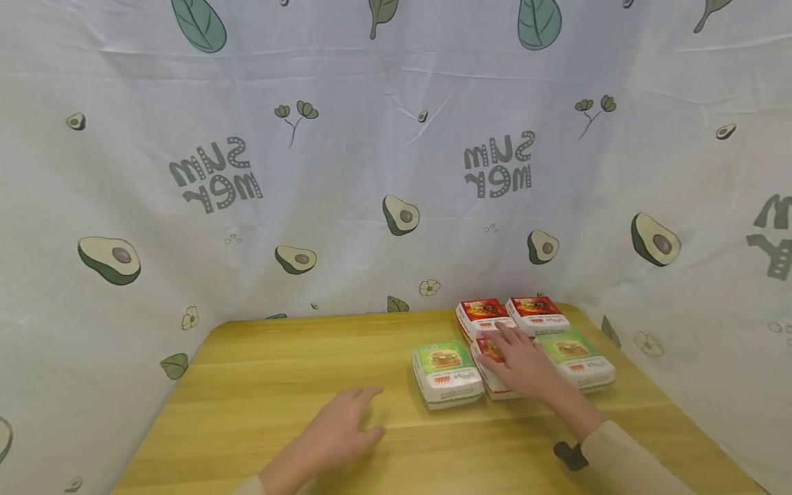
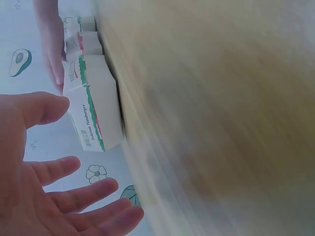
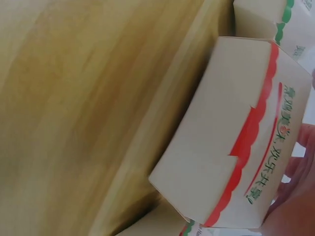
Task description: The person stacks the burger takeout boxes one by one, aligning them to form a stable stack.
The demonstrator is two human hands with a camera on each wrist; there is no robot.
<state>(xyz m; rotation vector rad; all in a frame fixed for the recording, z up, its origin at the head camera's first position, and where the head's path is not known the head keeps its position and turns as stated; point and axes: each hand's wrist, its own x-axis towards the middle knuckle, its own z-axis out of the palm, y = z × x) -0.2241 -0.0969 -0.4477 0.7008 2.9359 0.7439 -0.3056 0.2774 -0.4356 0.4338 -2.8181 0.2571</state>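
Observation:
My right hand (image 1: 520, 357) rests over the top of a red-and-white hamburger box (image 1: 504, 388), its fingers reaching across the lid. The right wrist view shows that box (image 3: 236, 132) from the side, with a red scalloped edge; the fingers (image 3: 298, 167) are partly hidden behind it. To its left sits a green-topped hamburger box (image 1: 448, 375), a little apart from my left hand (image 1: 337, 430). That left hand hovers over the table with spread fingers and holds nothing. In the left wrist view the green-edged box (image 2: 98, 108) stands beyond the fingers.
Two red-topped boxes stand behind, one at left (image 1: 485, 316) and one at right (image 1: 537, 313). Another green-topped box (image 1: 575, 361) is right of my right hand. A black object (image 1: 570, 456) shows by the right sleeve. Printed cloth (image 1: 346, 172) hangs around the wooden table (image 1: 278, 371).

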